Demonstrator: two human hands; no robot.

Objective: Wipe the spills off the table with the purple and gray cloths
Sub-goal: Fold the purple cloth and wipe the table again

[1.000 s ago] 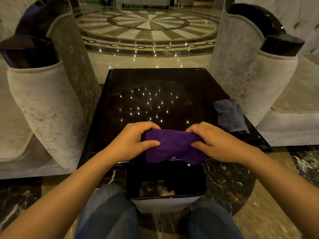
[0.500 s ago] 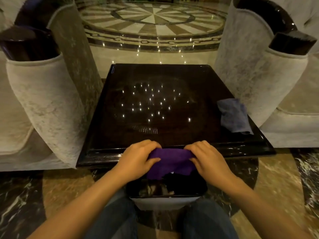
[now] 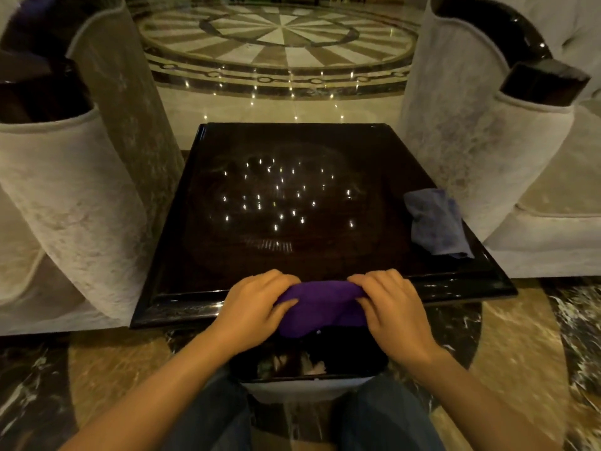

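Dim warm light, pinpoint glare on table (image 3: 227, 255), edges warped.

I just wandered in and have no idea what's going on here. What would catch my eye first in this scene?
Most striking is the purple cloth, bunched between the left hand and the right hand at the near edge of the glossy dark table. Above it, the tabletop mirrors a cluster of small ceiling lights. A gray cloth lies crumpled at the table's right edge, untouched, and a bin sits below the hands.
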